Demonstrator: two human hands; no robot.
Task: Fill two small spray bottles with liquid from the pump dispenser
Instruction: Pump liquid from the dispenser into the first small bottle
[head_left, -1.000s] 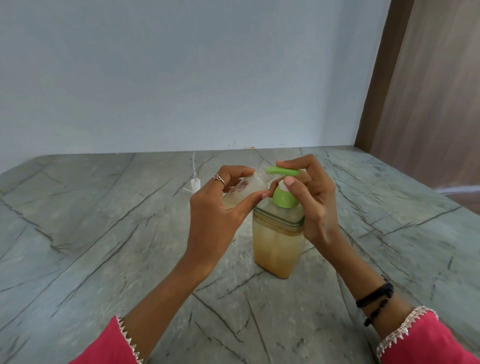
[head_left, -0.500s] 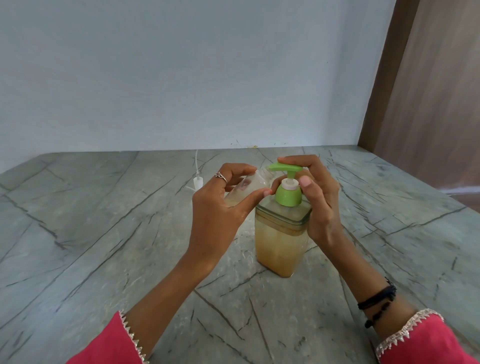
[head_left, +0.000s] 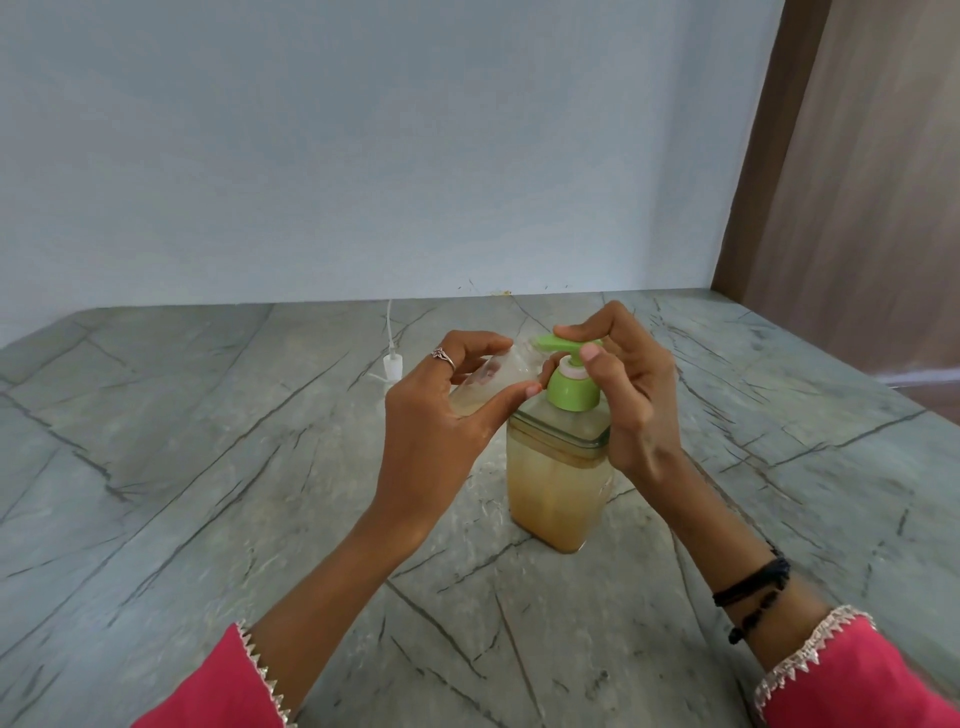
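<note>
One pump dispenser, one small spray bottle, one loose spray cap, your two hands.
The dispenser stands upright on the worktop, its spout pointing left. Your left hand grips the bottle just left of the dispenser, long axis tilted, mouth toward the spout. Your right hand curls round the green pump head. The cap lies behind-left of the dispenser.
</note>
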